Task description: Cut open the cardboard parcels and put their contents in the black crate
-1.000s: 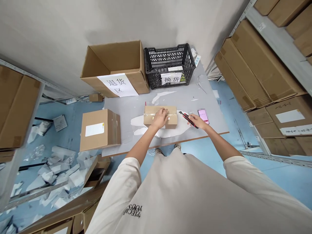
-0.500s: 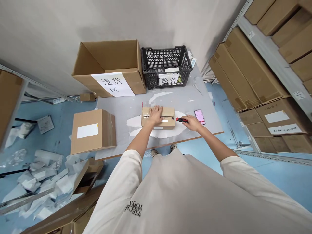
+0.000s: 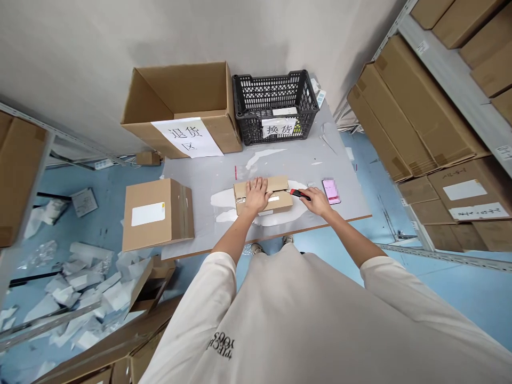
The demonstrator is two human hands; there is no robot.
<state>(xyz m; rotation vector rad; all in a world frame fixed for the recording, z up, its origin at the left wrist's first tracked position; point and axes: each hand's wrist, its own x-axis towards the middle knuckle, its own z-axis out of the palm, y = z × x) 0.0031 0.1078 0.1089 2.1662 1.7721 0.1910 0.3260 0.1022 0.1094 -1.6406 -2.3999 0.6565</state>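
utility knife (image 3: 299,194) now at carton (image 3: 262,195), blade pointing left

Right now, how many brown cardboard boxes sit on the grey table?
3: open one at the back, closed one at the left edge, small taped one under the left hand.

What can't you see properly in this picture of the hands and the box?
In the head view:
Top of the box: the left hand hides the middle.
Handle of the cutter: the right hand covers part of it; the blade is too small to see.
Screen of the phone: too small and blurred to read.
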